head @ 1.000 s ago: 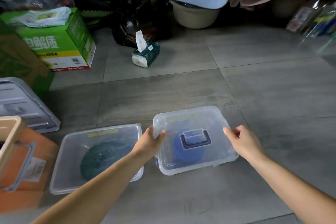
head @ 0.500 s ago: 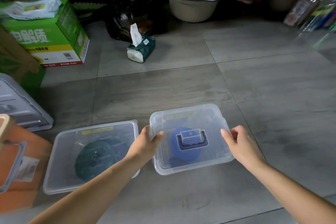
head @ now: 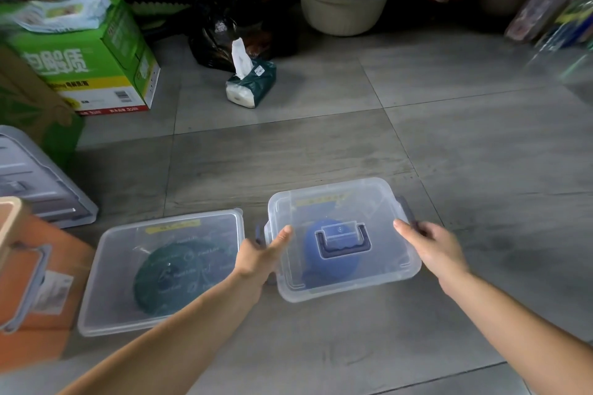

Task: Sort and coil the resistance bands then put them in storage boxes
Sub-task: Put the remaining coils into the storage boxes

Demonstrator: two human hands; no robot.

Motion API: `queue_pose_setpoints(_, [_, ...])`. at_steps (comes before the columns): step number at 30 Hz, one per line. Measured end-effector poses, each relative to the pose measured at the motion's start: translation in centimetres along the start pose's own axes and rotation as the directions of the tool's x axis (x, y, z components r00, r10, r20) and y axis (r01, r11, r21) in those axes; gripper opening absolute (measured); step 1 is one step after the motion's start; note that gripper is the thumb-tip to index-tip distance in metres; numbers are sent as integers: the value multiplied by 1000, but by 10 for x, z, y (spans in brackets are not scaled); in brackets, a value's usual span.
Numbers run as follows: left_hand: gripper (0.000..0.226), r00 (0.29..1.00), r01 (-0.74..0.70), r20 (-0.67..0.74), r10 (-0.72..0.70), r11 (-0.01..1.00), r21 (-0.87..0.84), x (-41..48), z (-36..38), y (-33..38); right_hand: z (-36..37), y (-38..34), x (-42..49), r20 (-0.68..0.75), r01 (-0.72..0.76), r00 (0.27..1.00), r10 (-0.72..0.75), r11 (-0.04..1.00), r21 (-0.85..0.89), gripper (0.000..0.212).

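Since half a second ago little has shifted: the left hand [head: 260,253] and the right hand [head: 433,247] stay at the two sides of the lidded box [head: 353,202], which rests on the same spot of the grey tiled floor [head: 288,154]. Dark clips [head: 406,208] now show at both of its sides, right by the fingers; earlier we could not make them out.

The left hand grips the box's left edge with the thumb laid flat on the lid, its other fingers hidden beneath. The right hand's fingers are curled round the right edge at the clip.

Just left of the lidded box, with the left hand in the gap between them, stands an open box [head: 96,266] holding a coiled dark green band [head: 173,279]. Further left of it we see an orange container [head: 32,282] and a grey lid [head: 38,179]. Beyond the lidded box, well apart, lie a tissue pack [head: 252,83], a green carton [head: 96,67], a black bag [head: 218,35] and a beige basin [head: 340,13]; blurred bottles [head: 545,9] stand far to its right.

The lidded box is clear plastic with a dark blue handle [head: 343,240] folded flat on top. Through the lid we see a blue band [head: 321,269] coiled into a round shape, sitting inside under the handle.
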State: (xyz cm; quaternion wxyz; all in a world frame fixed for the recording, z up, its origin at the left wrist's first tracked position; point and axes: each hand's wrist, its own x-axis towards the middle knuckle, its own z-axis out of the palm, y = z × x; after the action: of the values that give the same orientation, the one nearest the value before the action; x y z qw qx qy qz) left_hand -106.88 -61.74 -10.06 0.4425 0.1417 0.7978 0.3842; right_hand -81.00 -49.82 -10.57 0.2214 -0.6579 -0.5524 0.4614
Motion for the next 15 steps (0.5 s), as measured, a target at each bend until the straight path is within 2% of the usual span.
queue_pose_setpoints(1, [55, 997, -70, -34, 73, 996, 59, 1, 0, 3, 0, -1, 0, -45, 57, 997, -59, 997, -52, 37])
queue_pose_setpoints(3, [48, 978, -197, -31, 204, 967, 164, 0, 2, 12, 1, -4, 0, -78, 127, 988, -136, 985, -114, 29])
queue_pose_setpoints(5, [46, 968, -249, 6, 251, 960, 124, -5, 5, 14, 4, -3, -1, -61, 131, 989, -137, 987, -94, 26])
queue_pose_setpoints(9, [66, 948, -312, 62, 313, 950, -27, -20, 12, -1, 11, 3, -9, 41, 63, 997, -66, 995, 75, 69])
queue_pose_setpoints(12, [61, 944, -324, 41, 326, 945, -51, -17, 20, -2, 14, 3, -9, 1, 107, 994, -107, 992, 62, 71])
queue_pose_setpoints(15, [62, 946, -324, -1, 324, 946, 7, -16, 25, 1, 15, 1, -10, -10, 141, 990, -141, 990, 28, 64])
